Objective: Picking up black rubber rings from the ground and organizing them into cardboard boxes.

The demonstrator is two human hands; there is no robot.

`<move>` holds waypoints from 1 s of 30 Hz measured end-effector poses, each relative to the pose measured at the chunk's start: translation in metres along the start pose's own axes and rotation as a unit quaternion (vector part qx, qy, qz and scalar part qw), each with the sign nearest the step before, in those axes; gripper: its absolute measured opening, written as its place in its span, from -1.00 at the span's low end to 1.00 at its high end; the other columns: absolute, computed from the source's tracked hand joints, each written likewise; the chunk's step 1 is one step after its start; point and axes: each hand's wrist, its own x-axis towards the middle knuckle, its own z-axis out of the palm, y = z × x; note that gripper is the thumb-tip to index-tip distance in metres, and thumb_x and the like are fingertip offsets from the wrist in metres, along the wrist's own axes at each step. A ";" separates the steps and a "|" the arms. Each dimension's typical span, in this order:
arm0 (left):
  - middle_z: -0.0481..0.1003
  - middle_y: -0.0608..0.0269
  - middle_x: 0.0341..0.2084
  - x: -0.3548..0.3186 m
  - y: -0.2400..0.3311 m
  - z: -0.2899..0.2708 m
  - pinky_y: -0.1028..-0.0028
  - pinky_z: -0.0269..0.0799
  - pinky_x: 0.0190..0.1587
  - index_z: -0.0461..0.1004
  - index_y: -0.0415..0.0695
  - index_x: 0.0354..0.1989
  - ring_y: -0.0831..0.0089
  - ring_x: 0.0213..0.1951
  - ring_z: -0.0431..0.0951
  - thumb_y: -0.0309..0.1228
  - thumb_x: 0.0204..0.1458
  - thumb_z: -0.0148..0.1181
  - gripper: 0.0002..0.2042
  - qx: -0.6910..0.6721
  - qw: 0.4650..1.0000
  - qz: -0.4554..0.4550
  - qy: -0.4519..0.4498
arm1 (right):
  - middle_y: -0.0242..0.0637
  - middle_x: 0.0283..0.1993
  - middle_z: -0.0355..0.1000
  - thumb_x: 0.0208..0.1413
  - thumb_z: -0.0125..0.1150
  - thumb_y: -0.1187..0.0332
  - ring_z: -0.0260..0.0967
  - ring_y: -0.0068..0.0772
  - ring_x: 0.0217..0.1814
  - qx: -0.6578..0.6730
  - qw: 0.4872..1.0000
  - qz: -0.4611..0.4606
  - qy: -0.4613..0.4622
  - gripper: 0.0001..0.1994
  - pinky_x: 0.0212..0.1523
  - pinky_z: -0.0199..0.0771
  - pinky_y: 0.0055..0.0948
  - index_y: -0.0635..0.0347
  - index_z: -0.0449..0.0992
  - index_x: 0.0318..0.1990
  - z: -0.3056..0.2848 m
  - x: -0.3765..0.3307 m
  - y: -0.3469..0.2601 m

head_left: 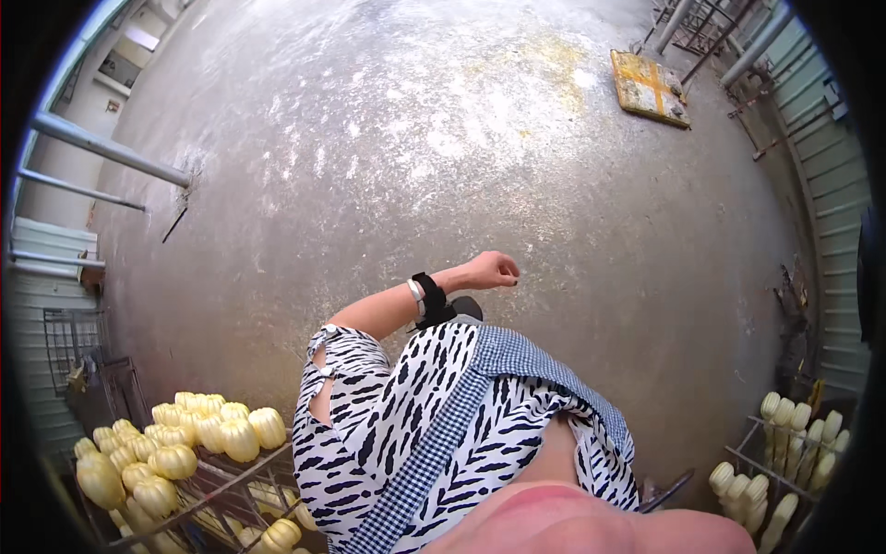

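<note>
My left hand [494, 270] is out in front of my body, its forearm bent across from the left. Its fingers curl loosely inward, and I see nothing held in them. A black strap [429, 297] and a pale band [417, 297] circle that wrist. No part of my right hand shows. To my left, pale yellow, ribbed, rounded pieces [239, 439] sit in rows on a metal rack [198, 503]. Beyond my right side are longer ribbed yellow pieces [783, 517] on another metal rack [761, 454]. My left hand touches neither rack.
A wide, worn concrete floor [415, 166] stretches ahead. At the far right lies a yellow-marked square platform [651, 88]. Metal posts [115, 152] stand on the left, with a corrugated wall [835, 185] along the right. A dark curved rod [669, 491] is near my right side.
</note>
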 end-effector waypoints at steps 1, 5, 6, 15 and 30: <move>0.51 0.14 -0.38 0.014 -0.045 0.003 0.43 0.39 -0.25 0.44 -0.22 -0.20 0.39 -0.33 0.49 -0.34 -0.10 0.10 -0.71 -0.125 0.992 -0.004 0.033 | -0.36 -0.75 0.19 -0.19 0.18 0.28 0.10 -0.50 -0.83 -0.068 0.995 -0.012 0.066 -0.78 -0.82 0.06 -0.48 0.24 0.36 -0.61 -0.114 0.036 0.034; 0.49 0.27 -0.44 0.081 -0.041 0.002 0.52 0.39 -0.34 0.45 -0.21 -0.22 0.50 -0.42 0.47 -0.33 -0.08 0.05 -0.72 -0.019 0.993 -0.099 0.067 | -0.37 -0.76 0.17 -0.20 0.21 0.25 0.11 -0.51 -0.83 0.053 0.992 0.109 0.047 -0.76 -0.81 0.06 -0.49 0.24 0.37 -0.60 0.012 -0.019 -0.121; 0.49 0.27 -0.46 0.088 -0.060 0.012 0.54 0.38 -0.41 0.46 -0.21 -0.23 0.52 -0.44 0.48 -0.31 -0.09 0.06 -0.71 0.015 0.987 -0.148 0.064 | -0.37 -0.77 0.19 -0.22 0.21 0.24 0.14 -0.49 -0.81 0.041 0.993 0.098 0.043 -0.75 -0.79 0.07 -0.47 0.24 0.38 -0.58 0.006 -0.013 -0.137; 0.52 0.18 -0.54 0.233 -0.182 -0.136 0.48 0.38 -0.51 0.49 -0.26 -0.30 0.48 -0.51 0.52 -0.32 -0.17 0.10 -0.71 0.216 0.935 -0.278 -0.035 | -0.21 -0.51 0.35 -0.24 0.24 0.14 0.31 -0.30 -0.46 -0.094 0.973 0.178 0.110 -0.65 -0.46 0.26 -0.37 0.26 0.46 -0.38 0.077 0.005 -0.208; 0.52 0.14 -0.52 0.460 -0.048 -0.148 0.47 0.43 -0.46 0.49 -0.16 -0.27 0.39 -0.52 0.54 -0.33 -0.14 0.11 -0.75 0.245 0.959 -0.070 -0.122 | -0.04 -0.22 0.44 -0.18 0.20 0.06 0.38 -0.06 -0.13 -0.182 0.977 0.087 0.068 -0.53 -0.12 0.36 -0.22 0.24 0.48 -0.19 0.231 -0.095 -0.402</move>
